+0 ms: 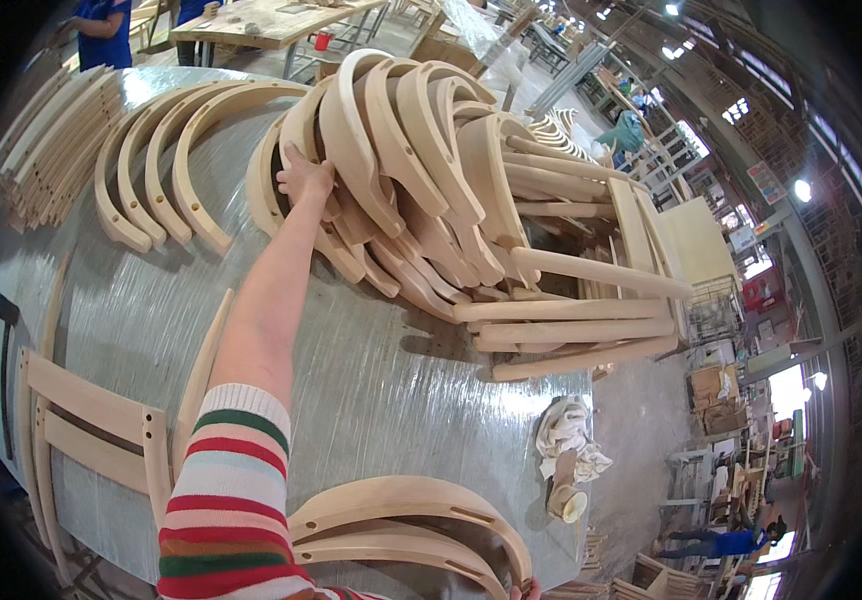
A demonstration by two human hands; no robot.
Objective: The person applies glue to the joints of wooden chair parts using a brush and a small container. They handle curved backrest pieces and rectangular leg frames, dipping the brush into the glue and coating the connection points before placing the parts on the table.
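Table [401, 400]: broad, grey, shiny film over the top. Its slick face could let wood slide if knocked.

Heap of curved parts [426, 130]: upper middle of the frame, bare wood, overlapping at many angles. Drawing one out might drag its neighbours, since the arcs look hooked together.

Straight rods [571, 310]: right of middle, heaped against the curved parts; ends seem to reach past the table edge. A shove through the heap could tip some off.

Slatted frame [91, 390]: lower left, near the striped sleeve [226, 490]. A wide swing of that arm might catch it.

Four bent parts [181, 170]: upper left, nested in a row.

Thin slats [61, 145]: upper left, stacked on a slant; a bump could fan them out.

Pair of arcs [401, 492]: bottom centre, one beyond the other.

Curved piece [298, 125]: left flank of the heap, under the left hand. An off-centre hold could let it twist or scrape.

White cloth [563, 430]: lower right, crumpled near the edge.

Left hand [306, 178]: fingers bent, apparently grasping the curved piece.

Right hand [526, 592]: bottom edge, at the arcs' end, mostly cut off; I cannot tell whether it grips.
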